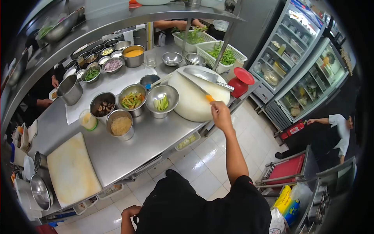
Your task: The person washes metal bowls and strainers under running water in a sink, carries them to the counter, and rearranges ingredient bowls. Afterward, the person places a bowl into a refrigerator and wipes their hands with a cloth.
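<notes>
My right hand (222, 114) is closed around the orange handle of a kitchen knife (195, 85). Its blade lies across the thick round cutting board (189, 110), pointing to the far left. A wide cleaver-like metal blade (200, 74) also rests on that board. Low in the view, my left hand (131, 211) hangs beside my black clothing, away from the table; its fingers are mostly hidden. Left of the board stand metal bowls with sliced green vegetable (161, 103), mixed vegetable strips (132, 100), dark mushroom pieces (104, 108) and pale noodles (121, 125).
A rectangular cutting board (74, 170) lies at the table's left end. White baskets of greens (222, 54) stand at the back, near a co-worker's hands (181, 25). A red container (240, 82) is beside the round board. Glass-door fridges (286, 46) and another person (339, 134) are at right.
</notes>
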The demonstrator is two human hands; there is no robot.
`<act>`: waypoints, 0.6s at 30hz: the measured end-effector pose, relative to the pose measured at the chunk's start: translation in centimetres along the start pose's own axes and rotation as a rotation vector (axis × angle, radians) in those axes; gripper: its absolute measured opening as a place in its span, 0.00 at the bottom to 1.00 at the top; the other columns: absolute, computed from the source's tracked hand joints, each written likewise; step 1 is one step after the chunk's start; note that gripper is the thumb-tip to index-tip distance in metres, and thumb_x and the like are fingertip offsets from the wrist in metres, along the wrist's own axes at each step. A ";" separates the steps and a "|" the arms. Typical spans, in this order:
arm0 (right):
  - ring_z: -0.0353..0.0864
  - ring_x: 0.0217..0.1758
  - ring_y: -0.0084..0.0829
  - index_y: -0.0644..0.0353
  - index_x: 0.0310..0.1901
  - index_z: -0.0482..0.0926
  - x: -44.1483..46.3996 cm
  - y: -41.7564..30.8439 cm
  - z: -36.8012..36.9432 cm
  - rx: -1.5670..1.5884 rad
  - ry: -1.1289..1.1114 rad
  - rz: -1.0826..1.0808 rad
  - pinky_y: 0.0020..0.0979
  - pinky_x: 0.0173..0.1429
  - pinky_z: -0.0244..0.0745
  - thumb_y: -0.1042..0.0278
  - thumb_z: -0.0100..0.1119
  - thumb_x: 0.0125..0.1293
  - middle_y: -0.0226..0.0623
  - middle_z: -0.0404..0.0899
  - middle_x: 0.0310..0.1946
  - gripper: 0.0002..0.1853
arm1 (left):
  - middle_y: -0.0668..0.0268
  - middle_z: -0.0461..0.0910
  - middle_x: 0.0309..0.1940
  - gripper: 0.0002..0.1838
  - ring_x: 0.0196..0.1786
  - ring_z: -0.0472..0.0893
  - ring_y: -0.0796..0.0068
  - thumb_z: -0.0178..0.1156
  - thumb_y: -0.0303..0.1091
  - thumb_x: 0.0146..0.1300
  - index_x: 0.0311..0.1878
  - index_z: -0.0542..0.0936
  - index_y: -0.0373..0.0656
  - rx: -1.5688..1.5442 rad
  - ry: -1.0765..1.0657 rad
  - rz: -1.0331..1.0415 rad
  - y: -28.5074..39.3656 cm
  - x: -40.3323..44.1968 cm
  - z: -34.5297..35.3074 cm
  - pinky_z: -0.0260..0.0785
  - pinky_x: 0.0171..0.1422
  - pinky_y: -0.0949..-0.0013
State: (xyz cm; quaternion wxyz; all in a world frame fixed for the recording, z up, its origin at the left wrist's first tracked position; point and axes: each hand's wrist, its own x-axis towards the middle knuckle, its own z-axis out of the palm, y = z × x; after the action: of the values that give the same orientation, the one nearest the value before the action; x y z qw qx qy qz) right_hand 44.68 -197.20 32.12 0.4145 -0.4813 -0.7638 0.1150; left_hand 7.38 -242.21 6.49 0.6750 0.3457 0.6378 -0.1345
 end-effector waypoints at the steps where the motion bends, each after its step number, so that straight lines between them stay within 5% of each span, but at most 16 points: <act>1: 0.76 0.43 0.48 0.66 0.38 0.77 1.5 1.3 -0.1 -0.019 0.005 -0.032 0.38 0.49 0.71 0.79 0.54 0.57 0.49 0.77 0.37 0.07 | 0.59 0.80 0.40 0.32 0.37 0.79 0.67 0.44 0.68 0.59 0.50 0.80 0.51 0.004 0.002 0.034 1.0 0.7 0.0 0.74 0.36 0.65; 3: 0.75 0.45 0.48 0.65 0.38 0.77 4.4 4.6 -0.5 -0.086 0.013 -0.086 0.38 0.52 0.70 0.79 0.55 0.56 0.48 0.77 0.39 0.08 | 0.57 0.80 0.33 0.34 0.33 0.79 0.65 0.44 0.66 0.61 0.41 0.81 0.40 -0.057 0.049 0.054 3.4 2.1 0.0 0.72 0.34 0.64; 6: 0.74 0.48 0.48 0.64 0.38 0.78 7.6 9.4 -1.1 -0.147 0.020 -0.080 0.39 0.54 0.68 0.80 0.56 0.55 0.48 0.76 0.39 0.08 | 0.53 0.79 0.28 0.36 0.31 0.79 0.62 0.42 0.63 0.64 0.34 0.80 0.33 0.198 0.016 0.063 6.7 3.8 -0.1 0.72 0.36 0.61; 8: 0.76 0.45 0.47 0.64 0.37 0.77 9.4 10.3 -2.2 -0.188 0.028 -0.074 0.38 0.51 0.71 0.79 0.56 0.56 0.48 0.76 0.37 0.07 | 0.50 0.78 0.27 0.36 0.31 0.80 0.60 0.41 0.61 0.66 0.32 0.79 0.31 0.105 0.090 0.032 8.6 3.2 0.5 0.72 0.39 0.60; 11: 0.77 0.35 0.45 0.66 0.35 0.76 11.3 10.8 -3.1 -0.039 0.000 -0.065 0.36 0.38 0.74 0.76 0.55 0.59 0.49 0.76 0.34 0.04 | 0.49 0.79 0.31 0.36 0.34 0.80 0.58 0.42 0.61 0.65 0.36 0.79 0.30 0.019 0.184 0.051 11.8 1.7 0.4 0.73 0.41 0.60; 15: 0.64 0.25 0.13 0.67 0.34 0.77 12.5 7.8 -3.7 0.114 -0.336 0.210 0.20 0.30 0.63 0.73 0.55 0.62 0.26 0.72 0.22 0.06 | 0.52 0.80 0.40 0.36 0.40 0.80 0.59 0.47 0.63 0.62 0.45 0.78 0.32 -0.104 0.103 -0.092 13.7 1.6 -0.2 0.76 0.39 0.63; 18: 0.67 0.25 0.16 0.66 0.36 0.78 13.2 4.6 -2.7 0.153 -0.532 0.132 0.22 0.31 0.64 0.73 0.55 0.62 0.28 0.74 0.24 0.06 | 0.53 0.76 0.51 0.36 0.50 0.78 0.59 0.47 0.63 0.62 0.53 0.76 0.35 -0.161 0.032 -0.075 14.8 0.9 -1.2 0.78 0.44 0.65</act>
State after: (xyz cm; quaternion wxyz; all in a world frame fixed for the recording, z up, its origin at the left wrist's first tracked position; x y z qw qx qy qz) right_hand 47.12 -184.48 38.06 0.2262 -0.4500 -0.8019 0.3215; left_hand 15.79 -230.52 10.09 0.6848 0.2684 0.6697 -0.1026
